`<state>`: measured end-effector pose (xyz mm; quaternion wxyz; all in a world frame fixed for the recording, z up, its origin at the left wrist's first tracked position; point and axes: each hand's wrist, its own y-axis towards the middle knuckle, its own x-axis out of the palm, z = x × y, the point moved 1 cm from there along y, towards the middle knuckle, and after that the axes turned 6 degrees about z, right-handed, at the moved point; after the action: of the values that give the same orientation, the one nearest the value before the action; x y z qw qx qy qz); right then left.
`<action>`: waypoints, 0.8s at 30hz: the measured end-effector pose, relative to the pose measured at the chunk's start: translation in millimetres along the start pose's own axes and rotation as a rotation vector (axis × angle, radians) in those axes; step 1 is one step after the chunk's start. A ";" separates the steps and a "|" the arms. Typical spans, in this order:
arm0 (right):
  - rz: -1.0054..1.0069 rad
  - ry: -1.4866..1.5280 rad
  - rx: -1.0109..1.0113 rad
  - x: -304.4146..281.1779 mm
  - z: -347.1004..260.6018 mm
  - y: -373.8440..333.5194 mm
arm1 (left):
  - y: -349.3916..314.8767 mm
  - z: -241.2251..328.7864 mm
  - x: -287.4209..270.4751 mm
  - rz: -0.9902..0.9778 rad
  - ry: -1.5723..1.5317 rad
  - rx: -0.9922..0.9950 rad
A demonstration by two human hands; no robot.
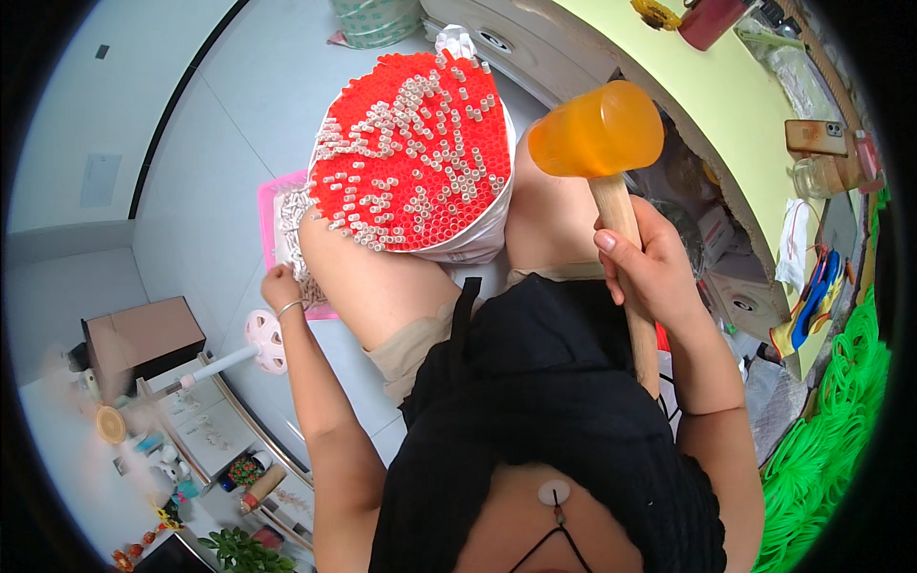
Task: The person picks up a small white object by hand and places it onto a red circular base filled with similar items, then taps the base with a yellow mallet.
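My right hand (651, 258) is closed around the wooden handle of a mallet (597, 129) with a translucent orange head. The mallet is held head-up over my right thigh. Between my knees stands a big round bundle of red tubes (420, 181) in a white wrapping (482, 234). Many short whitish tubes (458, 158) stick up out of it in uneven rows. At the left, my left hand (282, 288) is at a pink basket (269, 215) holding small white pieces (291, 224). Its fingers are curled together, and what they hold, if anything, is hidden.
A pale pink round-ended stand (266, 341) lies near my left forearm. To the right, a yellow-green tabletop (702, 72) carries a phone (817, 137) and a glass jar (815, 179). Bright green cords (826, 430) pile up at the lower right. A wrapped roll (377, 19) stands beyond the bundle.
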<state>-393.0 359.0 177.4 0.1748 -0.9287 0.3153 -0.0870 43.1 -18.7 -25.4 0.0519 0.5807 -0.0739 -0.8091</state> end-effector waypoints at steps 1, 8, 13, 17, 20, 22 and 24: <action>-0.007 0.003 0.007 -0.5 1.7 1.7 | 1.9 21.1 -16.6 0.074 -0.262 -0.004; -0.035 0.027 0.043 -9.8 11.5 6.4 | -128.1 303.7 -137.1 -0.455 -1.090 0.280; -0.100 0.010 0.057 -7.6 4.5 5.1 | -135.9 347.2 -110.5 -0.093 -0.638 1.027; -0.060 0.021 0.035 -14.7 7.4 2.8 | -132.3 352.0 -96.8 -0.122 -0.564 1.083; -0.050 0.024 0.040 -18.3 11.8 4.5 | -133.0 355.1 -97.4 -0.142 -0.526 1.121; -0.064 0.031 0.052 -17.5 12.3 4.8 | -132.4 358.0 -96.6 -0.128 -0.516 1.144; -0.090 0.043 0.064 -14.1 11.8 4.1 | -131.7 363.6 -96.4 -0.109 -0.486 1.195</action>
<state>-403.2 367.9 164.3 0.1934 -0.9337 0.2742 -0.1249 -270.3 148.8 155.2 -0.3398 0.3126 -0.4917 -0.7383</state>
